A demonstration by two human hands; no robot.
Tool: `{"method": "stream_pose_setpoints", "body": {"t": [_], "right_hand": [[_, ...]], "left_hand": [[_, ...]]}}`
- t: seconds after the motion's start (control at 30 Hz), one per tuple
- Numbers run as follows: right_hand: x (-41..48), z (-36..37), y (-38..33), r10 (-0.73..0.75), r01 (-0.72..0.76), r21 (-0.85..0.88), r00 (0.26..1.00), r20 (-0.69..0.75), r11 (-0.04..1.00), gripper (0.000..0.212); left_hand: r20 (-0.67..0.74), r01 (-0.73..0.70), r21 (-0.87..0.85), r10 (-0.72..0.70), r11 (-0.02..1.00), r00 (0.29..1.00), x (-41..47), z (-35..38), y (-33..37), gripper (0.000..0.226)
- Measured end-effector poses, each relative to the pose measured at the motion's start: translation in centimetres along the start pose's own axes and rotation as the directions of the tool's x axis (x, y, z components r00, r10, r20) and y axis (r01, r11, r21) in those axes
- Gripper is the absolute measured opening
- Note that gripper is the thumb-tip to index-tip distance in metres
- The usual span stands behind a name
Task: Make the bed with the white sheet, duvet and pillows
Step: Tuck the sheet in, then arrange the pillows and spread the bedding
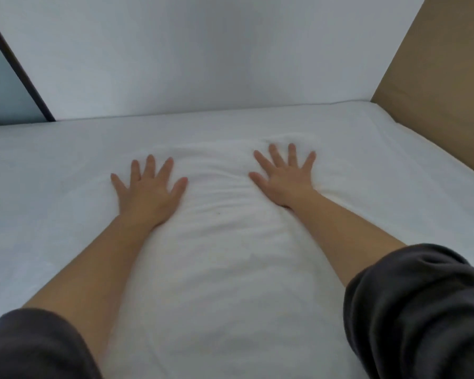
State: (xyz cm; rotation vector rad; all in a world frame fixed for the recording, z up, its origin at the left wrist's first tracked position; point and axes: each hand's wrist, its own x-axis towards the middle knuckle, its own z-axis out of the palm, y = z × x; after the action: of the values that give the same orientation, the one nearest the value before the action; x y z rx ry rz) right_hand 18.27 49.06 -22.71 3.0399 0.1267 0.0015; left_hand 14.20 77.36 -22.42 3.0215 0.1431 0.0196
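starting far left: a dark frame edge (19,72) leans against the pale wall (203,50), and below it the white sheet (52,165) lies flat and smooth over the bed. now my left hand (148,187), fingers spread wide and straight, palm pressed down onto the sheet, gripping nothing. between the two hands is the bit that matters: a band of wrinkles (219,184), the small ridges running side to side from one palm to the other. the bunched strip itself stretches from my chest out toward the wall. then my right hand (285,177), also splayed flat and pressing, set a little farther up the bed than the left and nearer the brown panel (435,64) on the right edge. the slack sits squarely between the palms, so i reckon the next sweep wants the hands going outward, apart, each toward its own side. no duvet or pillows in view, so i judge it's early in the job.
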Motion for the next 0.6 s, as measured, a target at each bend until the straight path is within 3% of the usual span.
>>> {"method": "stream_pose_setpoints", "body": {"t": [0.1,0.2,0.4,0.6], "right_hand": [[0.0,3.9,1.9,0.101,-0.103,0.041,0.994,0.037,0.994,0.067],[0.9,6.2,1.3,0.113,-0.114,0.068,0.993,0.025,0.991,0.067],[0.9,10.1,1.3,0.133,-0.127,0.147,0.99,-0.036,0.981,0.068],[-0.1,9.9,2.8,0.097,-0.098,0.081,0.995,0.004,0.992,0.064]], "left_hand": [[-0.001,0.097,0.04,-0.097,0.995,0.995,-0.2,3.2,-1.7,0.072],[-0.05,0.147,0.01,-0.147,0.989,0.988,0.1,5.1,-2.3,0.071],[-0.159,0.135,-0.033,-0.138,0.99,0.978,0.3,9.2,-2.5,0.069],[-0.113,0.14,-0.012,-0.14,0.99,0.984,-1.4,10.1,-4.0,0.069]]}}
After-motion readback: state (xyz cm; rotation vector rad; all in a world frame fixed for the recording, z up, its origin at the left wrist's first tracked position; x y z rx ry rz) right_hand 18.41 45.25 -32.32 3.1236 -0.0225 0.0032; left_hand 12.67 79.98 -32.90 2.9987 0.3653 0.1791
